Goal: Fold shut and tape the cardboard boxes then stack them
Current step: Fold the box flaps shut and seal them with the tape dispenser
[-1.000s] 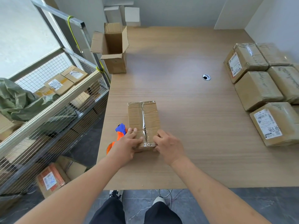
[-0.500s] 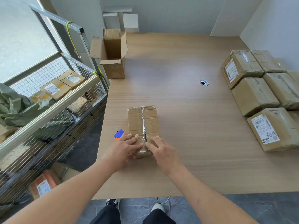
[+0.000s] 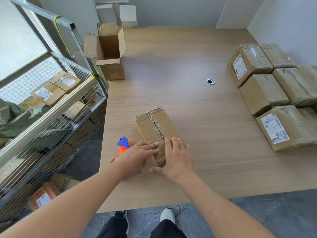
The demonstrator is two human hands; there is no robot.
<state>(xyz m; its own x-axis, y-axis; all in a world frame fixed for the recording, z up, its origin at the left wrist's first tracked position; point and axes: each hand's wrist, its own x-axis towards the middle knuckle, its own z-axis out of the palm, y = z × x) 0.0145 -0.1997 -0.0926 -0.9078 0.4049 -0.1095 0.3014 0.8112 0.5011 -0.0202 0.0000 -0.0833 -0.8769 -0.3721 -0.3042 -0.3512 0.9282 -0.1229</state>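
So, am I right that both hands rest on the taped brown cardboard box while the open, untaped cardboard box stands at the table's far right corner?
Not quite: the head view shows the open, untaped cardboard box at the far left corner. Both the left hand and right hand do rest on the taped brown cardboard box.

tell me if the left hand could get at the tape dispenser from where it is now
Probably yes. The tape dispenser lies on the table just beside the left hand, to its left, with nothing between them. That hand only rests flat on the taped box, holding nothing.
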